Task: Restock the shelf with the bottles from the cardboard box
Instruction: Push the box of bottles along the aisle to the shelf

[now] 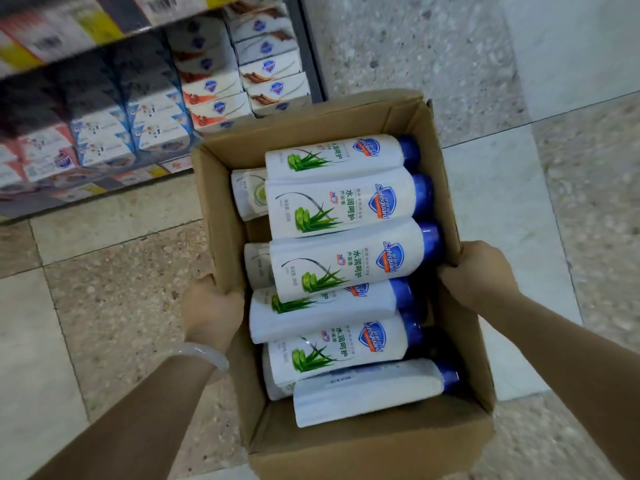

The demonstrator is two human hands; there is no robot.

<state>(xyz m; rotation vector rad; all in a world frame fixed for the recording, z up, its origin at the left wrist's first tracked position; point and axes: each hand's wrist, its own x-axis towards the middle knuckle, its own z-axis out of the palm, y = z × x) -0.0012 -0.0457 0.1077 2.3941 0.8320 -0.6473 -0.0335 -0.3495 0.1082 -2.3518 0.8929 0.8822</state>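
Observation:
An open cardboard box (221, 216) fills the middle of the view, held above the tiled floor. Inside lie several white bottles (343, 261) with blue caps, stacked on their sides, caps to the right; green aloe pictures show on the labels. My left hand (211, 311) grips the box's left wall, fingers curled over the rim. My right hand (476, 271) grips the right wall the same way. A pale bangle sits on my left wrist. The shelf (114, 109) stands at the upper left.
The shelf holds rows of boxed soap bars (270, 67) in white, blue and orange packs, with price tags (156, 171) along its front edge. Speckled stone floor tiles (114, 271) spread under and around the box. A lighter floor strip (491, 188) runs to the right.

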